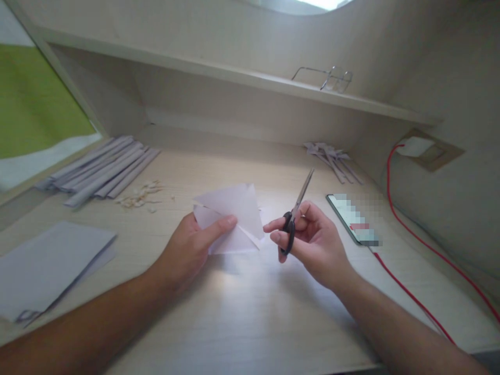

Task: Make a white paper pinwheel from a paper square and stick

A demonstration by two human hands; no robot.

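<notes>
You are holding a folded white paper [234, 219] in your left hand [191, 250], thumb pinching its near edge just above the table [250, 312]. Your right hand [312, 239] is gripping black-handled scissors [296, 214], thin metal blades closed and pointing far. You seem to be lining up a cut; opening the blades and bringing them to the crisp, angular paper would be needed. Rolled paper strips [105, 169] are lying far left.

Bundle of rolled paper strips [103, 170] at the desk's back left, paper scraps [139, 197] beside it, flat sheets [47, 265] front left, folded strips [332, 159] back right, phone [353, 219] on red cable [414, 237], glasses [326, 78] on shelf [219, 70]
</notes>
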